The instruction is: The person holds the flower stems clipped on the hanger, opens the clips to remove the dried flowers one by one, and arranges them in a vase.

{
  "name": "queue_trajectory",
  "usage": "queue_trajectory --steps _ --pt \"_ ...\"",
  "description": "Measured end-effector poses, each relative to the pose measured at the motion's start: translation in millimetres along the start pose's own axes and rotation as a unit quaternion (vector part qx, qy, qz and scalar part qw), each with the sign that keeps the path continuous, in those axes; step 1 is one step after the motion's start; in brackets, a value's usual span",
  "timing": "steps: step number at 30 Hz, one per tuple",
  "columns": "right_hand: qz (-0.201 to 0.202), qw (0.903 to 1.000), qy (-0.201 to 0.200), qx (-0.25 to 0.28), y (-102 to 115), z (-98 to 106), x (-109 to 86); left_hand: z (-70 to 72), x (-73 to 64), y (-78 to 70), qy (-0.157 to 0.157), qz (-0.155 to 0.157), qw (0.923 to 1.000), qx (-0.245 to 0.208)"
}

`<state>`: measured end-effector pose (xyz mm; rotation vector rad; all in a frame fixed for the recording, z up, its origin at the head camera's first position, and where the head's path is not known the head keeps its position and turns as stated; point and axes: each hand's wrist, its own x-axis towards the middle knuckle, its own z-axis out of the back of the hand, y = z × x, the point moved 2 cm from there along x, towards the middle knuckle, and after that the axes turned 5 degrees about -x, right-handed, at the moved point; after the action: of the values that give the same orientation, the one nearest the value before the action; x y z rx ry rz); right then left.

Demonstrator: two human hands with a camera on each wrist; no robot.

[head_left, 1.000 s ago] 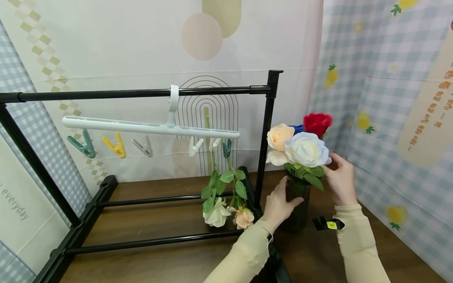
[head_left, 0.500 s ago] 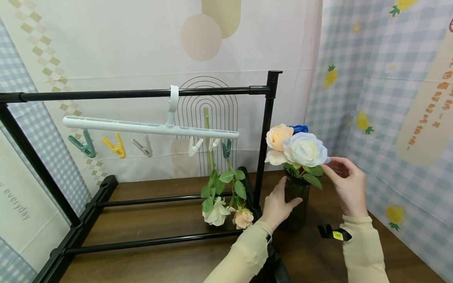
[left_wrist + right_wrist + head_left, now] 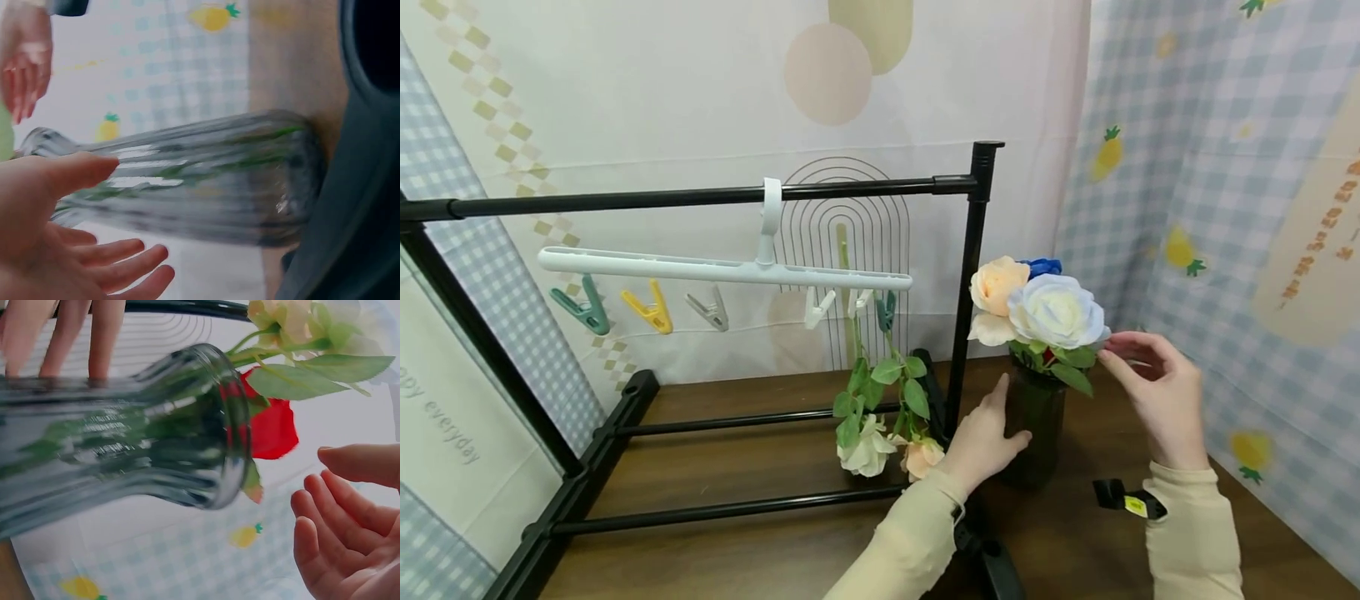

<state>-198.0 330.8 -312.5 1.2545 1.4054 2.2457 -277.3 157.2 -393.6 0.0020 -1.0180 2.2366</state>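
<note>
A dark glass vase (image 3: 1037, 425) stands upright on the table, right of the rack. From its mouth rise a white-blue rose (image 3: 1058, 310), a peach rose (image 3: 998, 285) and a blue flower (image 3: 1043, 267). A red rose (image 3: 275, 428) sits low at the rim, mostly hidden in the head view. My left hand (image 3: 988, 437) is beside the vase's left side; the left wrist view shows its fingers extended and spread. My right hand (image 3: 1165, 396) is right of the bouquet, fingertips close to the white-blue rose's edge, fingers relaxed and holding nothing.
A black rack (image 3: 880, 190) carries a pale blue hanger (image 3: 700, 268) with several clips. Below its right end, a white rose (image 3: 867, 448) and another peach rose (image 3: 922, 457) hang upside down. A patterned cloth wall (image 3: 1240, 275) borders the table at right.
The red rose has gone down from above the bouquet into the vase. My right hand has let go of it and drawn off to the right. My left hand has eased leftward off the vase.
</note>
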Motion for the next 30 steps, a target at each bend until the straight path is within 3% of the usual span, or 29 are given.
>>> queue_trajectory --steps 3,9,14,17,24,30 --pt "0.02 0.9993 -0.008 -0.029 4.4 5.5 -0.8 13.8 -10.4 -1.4 0.001 -0.007 0.9999 0.009" --pt "0.081 0.9946 -0.063 -0.01 11.6 10.3 -5.4 44.9 -31.2 -4.6 -0.023 -0.06 0.9979 -0.003" --pt "0.148 0.984 -0.098 0.008 17.4 5.1 -7.9 80.6 -44.2 -2.2 -0.102 -0.123 0.9863 0.041" --pt "0.188 0.9764 -0.105 0.014 20.5 3.8 -9.4 101.4 -49.2 5.5 -0.163 -0.137 0.9768 0.027" --pt "0.242 0.9581 -0.141 0.057 28.6 0.8 -15.5 140.2 -55.5 37.6 -0.265 -0.105 0.9559 -0.07" --pt "0.287 0.939 -0.175 0.072 52.4 -7.4 -32.2 161.0 -54.9 62.4 -0.322 -0.057 0.9407 -0.091"
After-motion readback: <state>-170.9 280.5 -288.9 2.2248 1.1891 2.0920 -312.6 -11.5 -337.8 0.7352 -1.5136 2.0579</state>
